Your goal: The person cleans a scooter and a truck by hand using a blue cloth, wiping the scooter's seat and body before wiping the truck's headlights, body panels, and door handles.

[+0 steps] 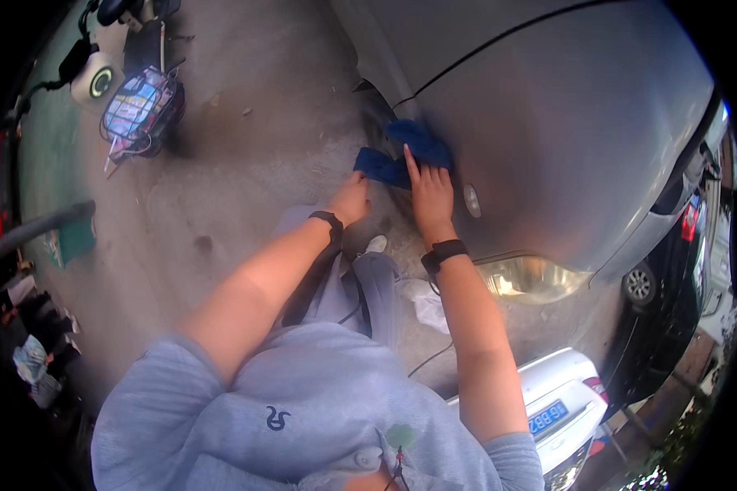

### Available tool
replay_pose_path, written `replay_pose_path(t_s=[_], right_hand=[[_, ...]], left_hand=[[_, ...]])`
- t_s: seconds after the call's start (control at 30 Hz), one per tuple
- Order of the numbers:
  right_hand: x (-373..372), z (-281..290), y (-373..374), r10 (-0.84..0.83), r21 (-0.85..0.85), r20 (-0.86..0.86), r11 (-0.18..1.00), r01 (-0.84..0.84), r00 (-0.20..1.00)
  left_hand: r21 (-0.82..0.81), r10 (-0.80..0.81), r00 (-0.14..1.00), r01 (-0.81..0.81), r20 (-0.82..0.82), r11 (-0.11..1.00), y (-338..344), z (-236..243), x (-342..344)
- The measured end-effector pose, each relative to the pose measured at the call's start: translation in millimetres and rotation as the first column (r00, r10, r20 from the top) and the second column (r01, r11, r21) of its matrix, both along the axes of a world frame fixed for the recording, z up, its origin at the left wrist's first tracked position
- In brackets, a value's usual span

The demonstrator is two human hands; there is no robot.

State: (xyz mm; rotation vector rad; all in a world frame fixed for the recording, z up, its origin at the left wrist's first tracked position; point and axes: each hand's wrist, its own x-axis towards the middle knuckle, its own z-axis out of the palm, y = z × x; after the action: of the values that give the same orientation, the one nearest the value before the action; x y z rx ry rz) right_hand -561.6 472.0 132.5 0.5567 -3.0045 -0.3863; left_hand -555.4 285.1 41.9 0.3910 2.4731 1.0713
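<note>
A dark blue cloth [383, 168] lies bunched against the front corner of a grey car [540, 139], by the wheel arch edge. My right hand [431, 196] presses on the cloth, its index finger stretched over it and the other fingers bent onto it. Lower and to the left, my left hand [352, 199] is closed at the cloth's left end, with the fingertips partly hidden. A small oval side lamp [472, 200] sits on the car body just right of my right hand. Below that is the headlight [532, 278]. Dark bands circle both my wrists.
A scooter [98, 79] with a loaded wire basket [143, 112] stands at the upper left. Crumpled white plastic [427, 306] lies on the concrete floor near my legs. A white car [569, 385] and a black car [663, 327] are parked at the lower right.
</note>
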Motion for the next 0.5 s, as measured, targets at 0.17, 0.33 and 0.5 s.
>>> replay_pose_path(t_s=[0.17,0.33,0.5], right_hand=[[-1.0,2.2,3.0,0.071,0.206,0.149,0.973,-0.101,0.986],[-37.4,14.8,-22.5,-0.110,0.384,0.419,0.921,-0.066,0.901],[-101.4,-19.5,-24.1,-0.037,0.533,0.335,0.832,-0.157,0.942]], left_hand=[[-0.038,-0.008,0.977,0.017,0.212,0.999,24.8,-15.3,38.5],[0.130,0.057,0.894,-0.128,0.445,0.983,68.6,-2.0,81.9],[0.462,0.034,0.936,-0.204,0.350,0.863,81.8,10.1,59.2]])
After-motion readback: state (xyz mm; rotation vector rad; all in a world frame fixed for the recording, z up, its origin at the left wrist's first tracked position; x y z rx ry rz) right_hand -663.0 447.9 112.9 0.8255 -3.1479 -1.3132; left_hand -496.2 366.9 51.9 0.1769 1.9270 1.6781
